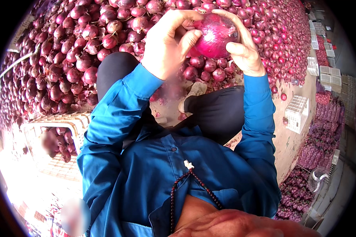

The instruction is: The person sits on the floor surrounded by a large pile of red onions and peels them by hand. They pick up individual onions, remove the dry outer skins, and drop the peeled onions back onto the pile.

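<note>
A large, glossy red onion (215, 35) is raised between my hands, above the heap. My right hand (249, 53) grips it from the right, thumb on the near side and fingers curled around the far edge. On its left side, the thumb and bent fingers of my left hand (166, 41) touch the skin; part of those fingers is hidden behind the thumb. Below the hands, more red onions (210, 65) lie on the floor between my legs. The big heap of red onions (89, 32) rises directly in front of me.
To my left, a plastic crate (55, 118) lies with several onions (64, 143) inside. A white crate (297, 114) stands on the floor at right. Beyond it are stacked crates (329, 78) and filled mesh sacks (322, 136). My bent knees flank the near onions.
</note>
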The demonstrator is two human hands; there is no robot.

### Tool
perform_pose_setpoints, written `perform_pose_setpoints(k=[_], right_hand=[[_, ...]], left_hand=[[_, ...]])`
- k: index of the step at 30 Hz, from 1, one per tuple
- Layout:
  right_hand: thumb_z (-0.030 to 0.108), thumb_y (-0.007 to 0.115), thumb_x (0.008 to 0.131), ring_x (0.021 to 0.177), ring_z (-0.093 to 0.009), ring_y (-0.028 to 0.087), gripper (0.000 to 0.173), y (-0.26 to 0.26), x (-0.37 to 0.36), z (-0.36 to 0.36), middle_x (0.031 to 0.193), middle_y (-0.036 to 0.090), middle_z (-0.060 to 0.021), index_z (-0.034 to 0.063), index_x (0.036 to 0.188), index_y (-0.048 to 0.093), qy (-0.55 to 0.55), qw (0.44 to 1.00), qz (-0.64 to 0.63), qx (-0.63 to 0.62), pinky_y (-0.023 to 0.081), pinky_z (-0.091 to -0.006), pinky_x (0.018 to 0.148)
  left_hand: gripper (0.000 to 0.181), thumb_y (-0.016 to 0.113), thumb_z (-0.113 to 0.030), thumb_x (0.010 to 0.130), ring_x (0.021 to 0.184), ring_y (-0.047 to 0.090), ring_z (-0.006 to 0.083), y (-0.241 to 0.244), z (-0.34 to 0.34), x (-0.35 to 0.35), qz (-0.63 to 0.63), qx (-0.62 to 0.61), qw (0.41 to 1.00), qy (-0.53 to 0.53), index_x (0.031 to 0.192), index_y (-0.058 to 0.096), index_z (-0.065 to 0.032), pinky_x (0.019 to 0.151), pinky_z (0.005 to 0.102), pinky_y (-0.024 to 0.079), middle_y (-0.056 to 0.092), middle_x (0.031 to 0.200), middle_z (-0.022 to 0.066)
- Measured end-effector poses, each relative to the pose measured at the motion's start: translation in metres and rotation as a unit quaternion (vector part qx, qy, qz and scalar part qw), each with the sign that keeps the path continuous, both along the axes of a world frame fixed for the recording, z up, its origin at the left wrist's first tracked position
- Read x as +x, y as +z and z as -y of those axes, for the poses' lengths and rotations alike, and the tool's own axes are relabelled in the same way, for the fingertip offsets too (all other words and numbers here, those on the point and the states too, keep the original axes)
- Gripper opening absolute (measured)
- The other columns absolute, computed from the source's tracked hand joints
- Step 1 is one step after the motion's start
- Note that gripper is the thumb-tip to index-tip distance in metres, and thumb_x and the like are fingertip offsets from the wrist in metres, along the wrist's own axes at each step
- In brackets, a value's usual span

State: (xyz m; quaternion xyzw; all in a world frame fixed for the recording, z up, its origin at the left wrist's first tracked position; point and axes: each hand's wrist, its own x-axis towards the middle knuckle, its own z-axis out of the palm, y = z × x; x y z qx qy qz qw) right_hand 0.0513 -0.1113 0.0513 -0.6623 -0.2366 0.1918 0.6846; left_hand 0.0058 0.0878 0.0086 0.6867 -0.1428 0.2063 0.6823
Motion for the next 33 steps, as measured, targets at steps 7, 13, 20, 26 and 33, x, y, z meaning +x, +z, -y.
perform_pose_setpoints(k=[7, 13, 20, 26, 33], right_hand=[[0.027, 0.071, 0.071, 0.129, -0.026, 0.047, 0.087, 0.001, -0.002, 0.002, 0.14, 0.043, -0.0172, -0.0033, 0.143, 0.033, -0.005, 1.0, -0.01, -0.002, 0.037, -0.0402, 0.11], [0.027, 0.071, 0.07, 0.129, -0.027, 0.047, 0.088, 0.0, -0.003, 0.001, 0.141, 0.043, -0.0168, -0.0029, 0.143, 0.033, -0.019, 1.0, -0.002, 0.001, 0.037, -0.0401, 0.111], [0.026, 0.07, 0.07, 0.129, -0.027, 0.047, 0.087, 0.001, -0.005, -0.003, 0.14, 0.044, -0.0172, -0.003, 0.143, 0.033, -0.025, 0.999, -0.009, 0.02, 0.037, -0.0402, 0.111], [0.027, 0.07, 0.069, 0.126, -0.027, 0.05, 0.089, 0.001, -0.005, -0.005, 0.137, 0.047, -0.0179, -0.0027, 0.143, 0.032, -0.015, 0.999, -0.021, 0.023, 0.039, -0.0403, 0.109], [0.028, 0.071, 0.069, 0.125, -0.027, 0.051, 0.089, 0.001, -0.005, -0.006, 0.136, 0.048, -0.0178, -0.0023, 0.144, 0.032, -0.022, 0.999, -0.021, 0.021, 0.041, -0.0404, 0.108]], left_hand=[[0.019, 0.074, 0.0, 0.08, 0.07, 0.056, 0.0107, -0.001, -0.001, -0.001, 0.046, 0.064, 0.997, 0.026, 0.098, 0.069, -0.0053, 0.07, 0.0242, 0.048, 0.062, 0.088, 0.0022], [0.018, 0.078, -0.004, 0.076, 0.063, 0.06, 0.0122, -0.006, 0.002, 0.004, 0.103, 0.039, 0.993, 0.046, 0.092, 0.071, -0.0077, 0.06, 0.0265, 0.051, 0.058, 0.079, 0.0036], [0.02, 0.079, -0.004, 0.074, 0.064, 0.06, 0.012, -0.004, 0.005, 0.001, 0.093, 0.041, 0.991, 0.091, 0.092, 0.072, -0.0086, 0.06, 0.0263, 0.05, 0.06, 0.078, 0.0026], [0.021, 0.079, -0.003, 0.073, 0.063, 0.059, 0.0125, -0.003, 0.002, 0.0, 0.135, 0.064, 0.983, 0.104, 0.092, 0.071, -0.0087, 0.059, 0.0264, 0.05, 0.06, 0.078, 0.0021], [0.022, 0.079, -0.003, 0.072, 0.06, 0.057, 0.0124, -0.006, 0.005, 0.001, 0.099, 0.003, 0.992, 0.083, 0.092, 0.071, -0.008, 0.058, 0.0264, 0.05, 0.06, 0.079, 0.0021]])
